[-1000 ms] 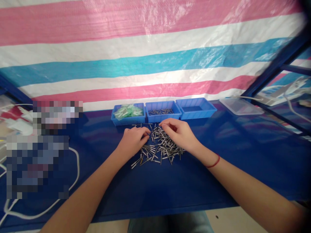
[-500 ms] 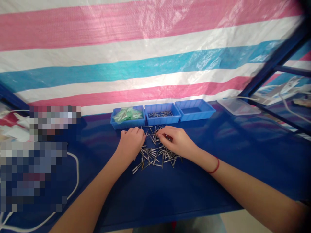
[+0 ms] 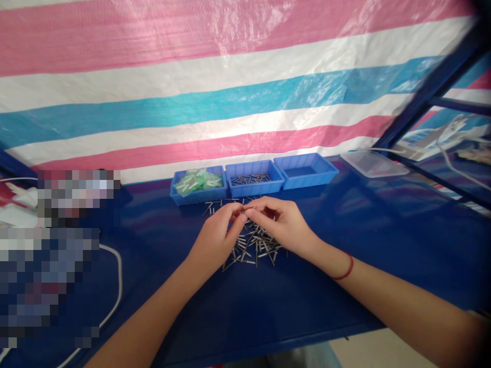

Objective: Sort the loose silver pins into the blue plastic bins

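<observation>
A loose pile of pop rivets [image 3: 264,245], silver bodies on thin darker pins, lies on the blue table beneath my hands. My left hand [image 3: 220,227] is closed in a pinch over the pile's left side. From the right, my right hand [image 3: 282,220] pinches too, and the fingertips of both hands meet. A small metal bit shows between them, seemingly a pop rivet mostly covered by the fingers. Behind the pile, the middle blue bin [image 3: 255,189] holds more rivets. The left blue bin [image 3: 199,196] contains green and whitish small packets.
The right blue bin [image 3: 310,181] stands beside the other two. A clear plastic lid [image 3: 374,162] lies at the back right. A white cable [image 3: 119,276] curves across the table [image 3: 299,306] at left. A striped sheet [image 3: 192,110] hangs behind; a blue frame post [image 3: 425,102] rises at right.
My left hand has turned and moved right, so its fingertips now meet those of my right hand. The right hand has stayed nearly in place. The view has shifted slightly.
</observation>
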Demonstrator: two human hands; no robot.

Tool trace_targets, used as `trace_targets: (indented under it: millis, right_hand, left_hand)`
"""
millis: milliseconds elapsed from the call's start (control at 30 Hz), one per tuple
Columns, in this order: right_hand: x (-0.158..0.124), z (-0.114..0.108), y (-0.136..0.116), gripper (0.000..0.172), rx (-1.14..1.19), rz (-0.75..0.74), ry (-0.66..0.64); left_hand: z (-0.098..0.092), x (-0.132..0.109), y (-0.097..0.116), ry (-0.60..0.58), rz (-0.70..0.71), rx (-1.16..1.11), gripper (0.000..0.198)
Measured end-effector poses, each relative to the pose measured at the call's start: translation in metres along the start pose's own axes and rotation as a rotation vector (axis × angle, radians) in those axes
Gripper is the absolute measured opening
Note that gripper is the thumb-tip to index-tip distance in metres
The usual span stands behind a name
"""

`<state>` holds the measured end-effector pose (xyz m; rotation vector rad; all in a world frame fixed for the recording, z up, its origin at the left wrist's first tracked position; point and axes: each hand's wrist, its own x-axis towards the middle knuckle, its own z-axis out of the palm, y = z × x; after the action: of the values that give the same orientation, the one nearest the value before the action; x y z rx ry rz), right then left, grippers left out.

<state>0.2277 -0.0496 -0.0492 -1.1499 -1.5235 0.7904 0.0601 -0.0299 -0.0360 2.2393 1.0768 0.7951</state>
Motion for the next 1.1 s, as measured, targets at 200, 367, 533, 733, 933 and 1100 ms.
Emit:
trace_targets:
  millis: [200,367,533,733,933,1100]
  right_hand:
    - [0.002,-0.006,-0.002,0.022,-0.049,-0.103,-0.071]
    - [0.003,-0.008,-0.002,0.023,-0.092,-0.145,-0.075]
    - [0.004,-0.008,0.000,0.023,-0.161,-0.216,-0.165]
    - [0.003,-0.006,0.001,0.022,-0.081,-0.081,-0.221]
    - [0.033,-0.012,0.014,0.035,0.067,0.143,0.151]
    - [0.065,-0.019,0.010,0.040,0.134,0.155,0.225]
  left_hand:
    - [0.000,0.000,-0.006,0.061,0.045,-0.018,0.015]
    - [-0.004,0.000,-0.005,0.191,0.107,-0.045,0.006]
    - [-0.008,-0.001,-0.002,0.228,0.167,-0.025,0.006]
    - [-0.007,-0.001,-0.002,0.199,0.092,-0.021,0.008]
    - [-0.005,0.003,-0.016,0.113,-0.048,0.000,0.044]
    - [-0.009,0.006,-0.030,0.051,0.017,0.172,0.026]
